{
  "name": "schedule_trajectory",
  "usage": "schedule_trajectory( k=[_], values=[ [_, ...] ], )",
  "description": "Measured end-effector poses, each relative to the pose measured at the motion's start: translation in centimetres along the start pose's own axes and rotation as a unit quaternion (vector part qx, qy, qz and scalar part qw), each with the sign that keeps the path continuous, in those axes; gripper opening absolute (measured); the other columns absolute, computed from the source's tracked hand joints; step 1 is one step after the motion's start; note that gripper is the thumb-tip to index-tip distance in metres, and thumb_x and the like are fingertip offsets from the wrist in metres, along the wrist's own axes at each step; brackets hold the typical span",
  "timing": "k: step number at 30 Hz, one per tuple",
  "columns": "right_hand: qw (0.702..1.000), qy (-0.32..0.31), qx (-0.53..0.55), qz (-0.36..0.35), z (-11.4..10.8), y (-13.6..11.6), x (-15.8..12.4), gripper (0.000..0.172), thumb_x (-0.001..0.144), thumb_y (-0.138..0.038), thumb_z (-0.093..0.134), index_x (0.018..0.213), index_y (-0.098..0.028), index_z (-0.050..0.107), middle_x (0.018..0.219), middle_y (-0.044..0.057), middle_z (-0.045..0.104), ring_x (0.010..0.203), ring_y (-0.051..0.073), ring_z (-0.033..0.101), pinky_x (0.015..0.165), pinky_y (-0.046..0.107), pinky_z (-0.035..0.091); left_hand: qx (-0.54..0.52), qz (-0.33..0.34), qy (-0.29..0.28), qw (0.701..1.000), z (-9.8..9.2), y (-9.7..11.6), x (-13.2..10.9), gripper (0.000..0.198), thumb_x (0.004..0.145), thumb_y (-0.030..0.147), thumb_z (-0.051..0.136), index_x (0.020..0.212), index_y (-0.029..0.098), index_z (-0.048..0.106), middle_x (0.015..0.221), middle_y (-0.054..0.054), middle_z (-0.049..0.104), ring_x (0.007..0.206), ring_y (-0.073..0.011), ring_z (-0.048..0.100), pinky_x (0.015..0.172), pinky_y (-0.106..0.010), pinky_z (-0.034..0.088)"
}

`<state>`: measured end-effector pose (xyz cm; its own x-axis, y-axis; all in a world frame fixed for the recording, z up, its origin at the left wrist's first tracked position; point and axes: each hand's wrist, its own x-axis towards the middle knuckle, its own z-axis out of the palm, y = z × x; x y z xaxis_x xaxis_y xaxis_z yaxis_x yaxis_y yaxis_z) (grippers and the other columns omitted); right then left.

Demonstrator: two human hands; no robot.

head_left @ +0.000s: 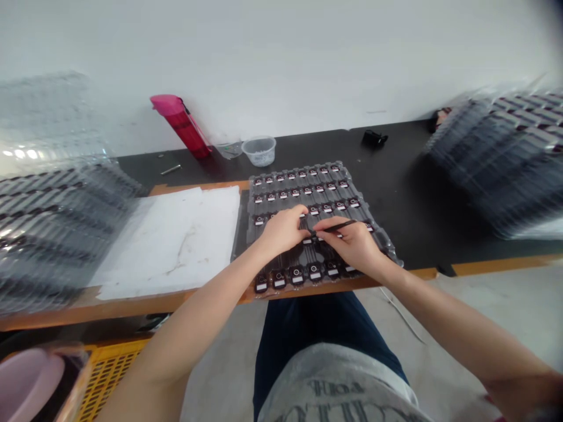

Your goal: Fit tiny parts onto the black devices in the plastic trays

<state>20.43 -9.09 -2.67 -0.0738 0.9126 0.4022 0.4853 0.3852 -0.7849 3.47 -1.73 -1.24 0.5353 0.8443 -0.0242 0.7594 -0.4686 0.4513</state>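
Blister tray [347, 171] of small black modules [297, 274] sat at the bench [396, 176] front edge. Hands were together over it: left hand [284, 230] resting fingers mid-tray, right hand [349, 243] pinching black tweezers [336, 227] beside them. Paper sheet [171, 240] lay just left.

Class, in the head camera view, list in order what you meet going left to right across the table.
Left tray stack → white paper → tray of black parts → right tray stack
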Motion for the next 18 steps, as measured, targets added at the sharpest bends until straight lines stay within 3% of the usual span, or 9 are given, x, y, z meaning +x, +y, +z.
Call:
schedule_trajectory(
  k=[13,18],
  values=[
    [0.998,0.040,0.014,0.041,-1.1,0.1,0.2,0.014,0.080,-0.028,0.063,0.088,-0.020,0.070,0.088,0.002,0.072,0.078,0.017,0.067,0.073,0.028,0.053,-0.005,0.006,0.006,1.000,0.1,-0.1,0.0,0.043,0.069,0.030,0.068,0.111,0.023,0.056,0.071,0.002,0.061,0.068,-0.0171,0.057,0.056,-0.025,0.032],
    [0.993,0.099,0.066,0.027,-1.9,-0.9,0.4,0.012,0.081,-0.027,0.063,0.090,-0.021,0.069,0.093,0.003,0.070,0.085,0.017,0.066,0.074,0.027,0.054,-0.157,-0.033,0.056,0.985,-1.0,0.1,0.1,0.033,0.079,0.046,0.056,0.100,0.019,0.060,0.063,0.002,0.054,0.058,-0.0128,0.050,0.056,-0.025,0.035]
  ],
)
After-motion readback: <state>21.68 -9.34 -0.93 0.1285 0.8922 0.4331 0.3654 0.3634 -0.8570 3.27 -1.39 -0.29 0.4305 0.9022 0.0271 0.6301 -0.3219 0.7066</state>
